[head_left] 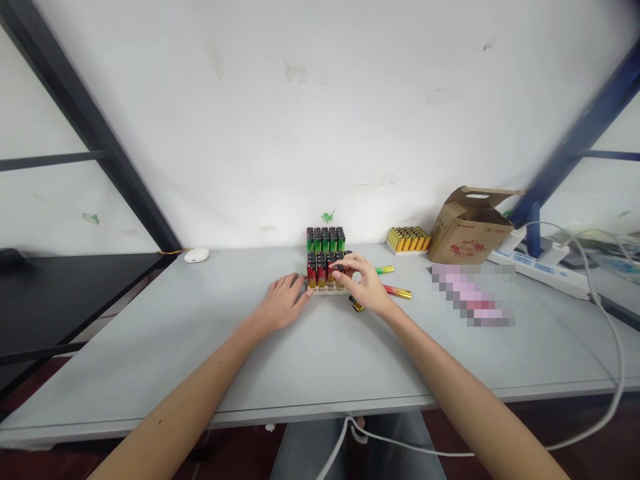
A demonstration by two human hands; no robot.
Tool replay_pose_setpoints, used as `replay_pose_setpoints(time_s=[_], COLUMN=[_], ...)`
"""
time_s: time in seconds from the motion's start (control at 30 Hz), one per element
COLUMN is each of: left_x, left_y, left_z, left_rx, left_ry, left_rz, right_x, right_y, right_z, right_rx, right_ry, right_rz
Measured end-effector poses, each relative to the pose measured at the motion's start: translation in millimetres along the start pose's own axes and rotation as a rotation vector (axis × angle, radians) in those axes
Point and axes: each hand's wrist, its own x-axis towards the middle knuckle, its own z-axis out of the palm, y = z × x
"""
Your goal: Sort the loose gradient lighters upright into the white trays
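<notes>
A pale tray [327, 291] stands near the wall with upright lighters in it, red-and-gold with black tops in front. My right hand [367, 287] pinches a lighter [339, 269] by its black top at the tray's front right, between thumb and fingers. Whether that lighter is fully seated cannot be made out. At the front left corner, my left hand [281, 305] holds the tray's edge, thumb in front and fingers along the side. Behind are green lighters [325, 241] with black tops. Beside my right hand lie a green-and-yellow lighter [385, 270] and a red-and-gold lighter [399, 292], partly hidden.
Yellow cylinders [410, 239] fill another tray at the back right, next to an open cardboard box [467, 233]. Farther right are a power strip [550, 270] and white cable [620, 347]. A blurred pink item [470, 293] lies nearer. A white case [197, 255] sits back left.
</notes>
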Motion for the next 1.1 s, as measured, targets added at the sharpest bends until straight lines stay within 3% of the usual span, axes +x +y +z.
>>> replay_pose_setpoints(time_s=[0.5,0.73,0.9,1.0,1.1], left_x=[-2.5,-2.6,-2.4,-2.3,-2.2], left_y=[2.2,1.8,2.8,3.3,2.6], left_z=[-0.5,0.1,-0.9,-2.2,-1.6], left_rx=[0.033,0.031,0.070,0.078,0.070], left_ry=[0.002,0.018,-0.006,-0.026,-0.022], left_rz=[0.002,0.013,0.003,-0.005,-0.005], right_x=[-3.1,-5.1,-2.4,3.5,8.6], right_y=[20.5,18.4,13.2,12.4,14.8], right_z=[6.3,6.7,0.7,-19.9,-49.3], right_rx=[-0.212,-0.623,-0.773,-0.712,-0.739], right_ry=[0.044,0.131,0.107,0.189,0.183], right_rz=[-0.022,-0.298,-0.342,-0.224,0.126])
